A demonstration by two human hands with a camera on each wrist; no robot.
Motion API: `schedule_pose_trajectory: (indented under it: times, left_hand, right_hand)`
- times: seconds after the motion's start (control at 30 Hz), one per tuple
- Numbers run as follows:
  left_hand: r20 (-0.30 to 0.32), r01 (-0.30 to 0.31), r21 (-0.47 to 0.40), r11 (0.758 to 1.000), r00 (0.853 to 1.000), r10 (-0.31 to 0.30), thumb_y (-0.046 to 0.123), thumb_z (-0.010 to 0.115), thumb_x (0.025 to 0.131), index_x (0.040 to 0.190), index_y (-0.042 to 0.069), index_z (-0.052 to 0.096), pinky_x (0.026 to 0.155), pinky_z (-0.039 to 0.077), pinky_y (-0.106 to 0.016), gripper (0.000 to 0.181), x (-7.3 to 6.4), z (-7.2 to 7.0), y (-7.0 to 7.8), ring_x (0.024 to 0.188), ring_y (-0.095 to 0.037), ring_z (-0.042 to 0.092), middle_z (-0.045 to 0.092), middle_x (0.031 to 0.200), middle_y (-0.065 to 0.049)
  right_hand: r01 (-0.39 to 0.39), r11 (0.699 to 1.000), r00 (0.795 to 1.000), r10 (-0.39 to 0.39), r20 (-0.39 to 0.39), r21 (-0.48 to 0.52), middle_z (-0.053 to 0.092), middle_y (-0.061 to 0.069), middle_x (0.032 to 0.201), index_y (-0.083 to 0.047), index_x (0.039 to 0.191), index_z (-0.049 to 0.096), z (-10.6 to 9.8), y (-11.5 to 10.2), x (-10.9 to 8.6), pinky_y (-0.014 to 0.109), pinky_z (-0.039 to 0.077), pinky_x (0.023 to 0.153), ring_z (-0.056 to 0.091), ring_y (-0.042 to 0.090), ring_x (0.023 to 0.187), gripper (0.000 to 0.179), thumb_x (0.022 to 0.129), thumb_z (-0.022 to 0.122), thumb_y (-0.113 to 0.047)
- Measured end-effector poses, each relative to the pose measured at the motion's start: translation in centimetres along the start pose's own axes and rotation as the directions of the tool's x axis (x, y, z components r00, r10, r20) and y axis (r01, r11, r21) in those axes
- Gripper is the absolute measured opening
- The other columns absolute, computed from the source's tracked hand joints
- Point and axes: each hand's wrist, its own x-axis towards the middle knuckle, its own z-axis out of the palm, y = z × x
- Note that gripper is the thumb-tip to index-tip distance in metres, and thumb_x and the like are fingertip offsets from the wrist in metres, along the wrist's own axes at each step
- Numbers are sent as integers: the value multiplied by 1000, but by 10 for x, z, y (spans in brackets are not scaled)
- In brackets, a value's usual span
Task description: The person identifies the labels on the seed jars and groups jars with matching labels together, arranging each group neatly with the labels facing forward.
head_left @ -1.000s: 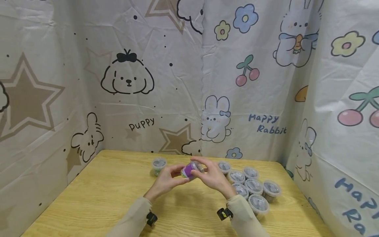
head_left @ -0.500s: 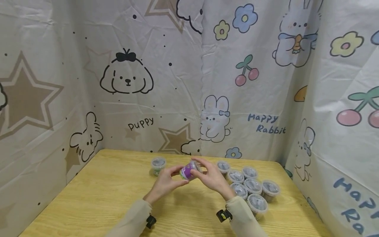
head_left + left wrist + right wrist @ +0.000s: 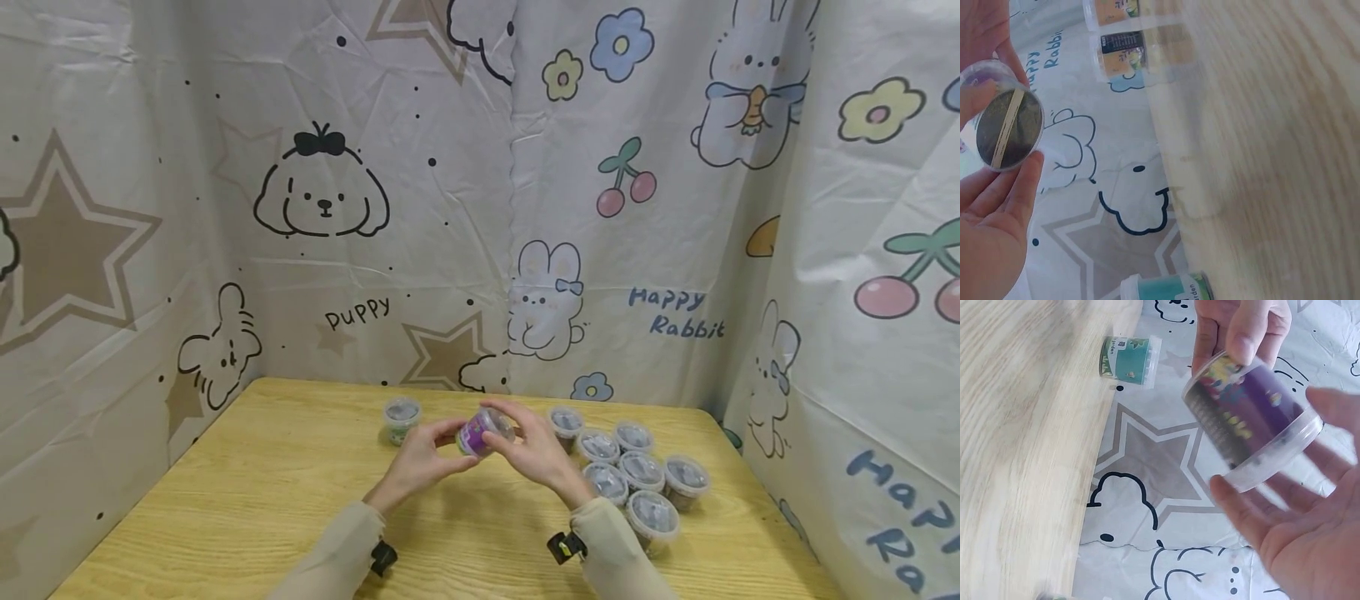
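Above the middle of the table, both hands hold a small clear plastic tub (image 3: 480, 433) with a purple label, tilted on its side. My left hand (image 3: 420, 458) grips it near the base; through that base (image 3: 1010, 128) a dark filling and a pale flat stick show in the left wrist view. On the lid end, my right hand (image 3: 536, 450) has thumb and fingers round the clear lid (image 3: 1279, 456). A teal-labelled tub (image 3: 1129, 360) stands on the table beyond my left hand, also seen as a lidded tub (image 3: 402, 421) in the head view.
Several lidded tubs (image 3: 641, 472) stand close together on the right of the wooden table (image 3: 262, 483), near my right forearm. A printed cloth curtain (image 3: 450, 208) hangs behind the table and along both sides.
The purple-labelled tub has turned slightly between my fingers, so its label shows a different part. Both hands stay in nearly the same place, and the other tubs have not moved.
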Motion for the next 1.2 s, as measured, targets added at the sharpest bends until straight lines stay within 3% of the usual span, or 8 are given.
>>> schedule_pose_trajectory:
  times: [0.17, 0.33, 0.53, 0.67, 0.83, 1.0, 1.2]
  left_hand:
    - [-31, -57, 76, 995, 998, 60, 12, 84, 77, 122, 3, 65, 93, 56, -39, 49, 0, 3, 0, 102, -24, 69, 72, 113, -11]
    - [-10, -81, 70, 994, 997, 82, 14, 82, 80, 123, 3, 64, 94, 56, -40, 48, 1, 2, -1, 104, -25, 69, 71, 116, -12]
    - [15, -31, 10, 999, 999, 31, 15, 81, 81, 126, 3, 63, 95, 55, -40, 50, 2, -1, -1, 105, -27, 68, 69, 119, -12]
    - [-34, 7, -14, 1000, 999, -8, 16, 83, 79, 124, 5, 64, 95, 55, -44, 50, 1, -2, -2, 104, -26, 68, 71, 115, -9]
    - [-120, 23, -23, 999, 992, -25, 18, 84, 77, 122, 12, 67, 96, 55, -39, 48, 1, -2, -1, 104, -21, 68, 72, 111, -3]
    - [-157, 30, -18, 999, 987, -33, 13, 85, 76, 121, 12, 67, 98, 54, -38, 49, 1, -2, 5, 105, -21, 68, 71, 112, -5]
    - [-145, 58, -15, 998, 988, -59, 22, 82, 80, 124, 12, 65, 99, 53, -36, 48, -1, -6, 3, 109, -20, 66, 69, 119, -4]
  right_hand:
    - [-88, 996, 996, 89, -21, 17, 58, 9, 137, -23, 136, 58, 1, 0, 1, 41, 58, 90, 58, 29, 121, 46, 92, 70, -32]
    - [-82, 995, 996, 83, -28, 53, 58, 9, 138, -22, 134, 59, 1, -1, -1, 44, 57, 92, 57, 31, 122, 45, 91, 71, -26]
    - [-17, 1000, 999, 18, -32, 20, 58, 3, 138, -24, 132, 60, 1, -1, 0, 50, 54, 96, 55, 28, 126, 44, 90, 73, -28]
    - [-36, 997, 997, 41, -68, 68, 59, 2, 136, -22, 130, 62, 4, -1, 0, 44, 54, 97, 56, 25, 125, 44, 88, 75, -28]
    - [-87, 986, 980, 111, -167, 145, 64, 8, 128, -17, 108, 69, 10, -3, 1, 34, 57, 91, 61, 30, 120, 30, 82, 80, -30]
    - [-112, 979, 964, 149, -221, 170, 65, 11, 128, -15, 83, 63, 12, -6, 3, 30, 58, 87, 63, 31, 118, 24, 79, 83, -29]
    - [-78, 971, 972, 124, -199, 227, 64, 15, 129, -11, 82, 62, 12, 1, 6, 36, 57, 91, 65, 32, 115, 24, 80, 82, -23]
